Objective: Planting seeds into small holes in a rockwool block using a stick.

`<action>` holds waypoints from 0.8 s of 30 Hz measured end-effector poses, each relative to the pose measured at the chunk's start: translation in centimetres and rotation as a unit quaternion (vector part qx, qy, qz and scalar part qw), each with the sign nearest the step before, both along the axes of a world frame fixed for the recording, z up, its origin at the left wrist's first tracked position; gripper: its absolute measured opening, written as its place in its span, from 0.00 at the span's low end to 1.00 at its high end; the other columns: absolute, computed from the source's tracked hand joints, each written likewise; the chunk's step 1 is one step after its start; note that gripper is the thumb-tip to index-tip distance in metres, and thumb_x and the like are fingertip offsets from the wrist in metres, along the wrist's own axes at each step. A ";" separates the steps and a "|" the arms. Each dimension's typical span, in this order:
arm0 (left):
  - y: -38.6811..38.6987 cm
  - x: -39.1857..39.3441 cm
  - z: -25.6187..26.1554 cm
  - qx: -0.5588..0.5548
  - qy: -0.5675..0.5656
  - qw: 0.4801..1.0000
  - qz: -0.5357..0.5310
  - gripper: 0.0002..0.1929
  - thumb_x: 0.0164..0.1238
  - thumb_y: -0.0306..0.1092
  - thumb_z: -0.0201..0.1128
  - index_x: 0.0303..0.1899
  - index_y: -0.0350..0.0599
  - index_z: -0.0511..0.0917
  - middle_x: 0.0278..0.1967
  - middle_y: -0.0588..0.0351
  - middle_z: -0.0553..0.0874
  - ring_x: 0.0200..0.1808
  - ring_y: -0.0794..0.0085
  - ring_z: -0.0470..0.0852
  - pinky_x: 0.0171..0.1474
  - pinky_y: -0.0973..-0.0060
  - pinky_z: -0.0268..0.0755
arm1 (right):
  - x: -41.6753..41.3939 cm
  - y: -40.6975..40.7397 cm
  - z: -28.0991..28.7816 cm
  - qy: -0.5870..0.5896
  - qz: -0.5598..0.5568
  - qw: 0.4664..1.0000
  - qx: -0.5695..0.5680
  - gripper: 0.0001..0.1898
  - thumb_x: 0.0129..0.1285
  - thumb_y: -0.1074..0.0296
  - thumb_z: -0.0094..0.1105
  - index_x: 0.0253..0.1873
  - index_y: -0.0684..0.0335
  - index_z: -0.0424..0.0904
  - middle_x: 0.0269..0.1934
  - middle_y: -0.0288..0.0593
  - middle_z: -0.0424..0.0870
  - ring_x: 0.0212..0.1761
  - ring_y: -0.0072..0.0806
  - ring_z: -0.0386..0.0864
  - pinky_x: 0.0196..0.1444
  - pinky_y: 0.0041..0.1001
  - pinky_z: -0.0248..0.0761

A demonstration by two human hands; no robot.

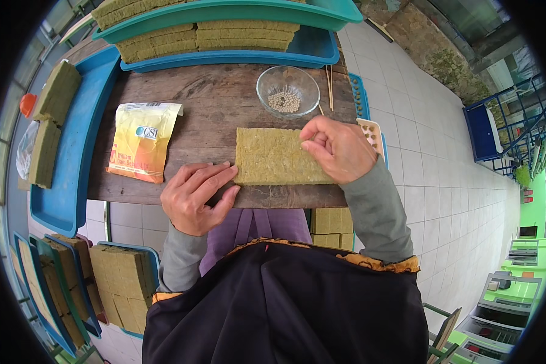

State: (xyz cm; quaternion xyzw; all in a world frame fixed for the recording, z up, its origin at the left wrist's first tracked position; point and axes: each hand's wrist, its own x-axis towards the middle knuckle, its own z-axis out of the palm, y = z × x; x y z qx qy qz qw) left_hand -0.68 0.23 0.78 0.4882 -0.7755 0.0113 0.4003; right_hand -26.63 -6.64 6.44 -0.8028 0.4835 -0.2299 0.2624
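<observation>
A flat slab of mineral-wool growing medium (273,154) lies near the table's front edge, with small marks over its top. My left hand (200,195) rests at its left edge, fingertips touching the side and thumb apart. Above the slab's right part, my right hand (341,148) has thumb and index finger pinched together; anything between them is hidden. A thin wooden stick (321,109) shows just past its knuckles. Behind the slab stands a clear glass bowl (287,91) with small pale pelleted seeds (284,102) at the bottom.
A seed packet (143,141) lies left, beside a long blue tray (84,132). Wooden sticks (330,88) lie right of the bowl. At the back, a blue tray (236,58) and a green tray (236,14) hold growing slabs. Small trays (373,132) stand behind my right wrist.
</observation>
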 end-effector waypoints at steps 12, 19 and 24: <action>0.0 -0.1 0.0 0.000 0.003 1.000 -0.004 0.17 0.45 0.30 0.75 0.42 0.47 0.89 0.40 0.57 0.91 0.41 0.64 0.86 0.46 0.71 0.80 | 0.2 -0.1 -0.9 -0.061 -0.049 0.996 0.049 0.11 0.60 0.75 0.64 0.46 0.67 0.74 0.20 0.43 0.77 0.23 0.35 0.80 0.29 0.33 0.70; -0.1 0.0 -0.1 -0.003 0.002 1.000 -0.005 0.17 0.45 0.30 0.75 0.42 0.47 0.89 0.40 0.57 0.91 0.41 0.64 0.86 0.46 0.71 0.79 | 0.4 0.1 -0.6 -0.033 -0.044 0.997 0.047 0.11 0.61 0.78 0.66 0.46 0.66 0.74 0.23 0.32 0.72 0.22 0.14 0.69 0.25 0.20 0.63; 0.0 -0.1 0.1 0.002 0.005 1.000 -0.007 0.17 0.45 0.30 0.75 0.42 0.46 0.89 0.40 0.57 0.91 0.41 0.64 0.86 0.46 0.70 0.79 | 0.5 0.1 -0.4 -0.008 -0.047 0.998 0.039 0.12 0.59 0.77 0.66 0.46 0.66 0.74 0.22 0.32 0.71 0.22 0.16 0.70 0.25 0.21 0.64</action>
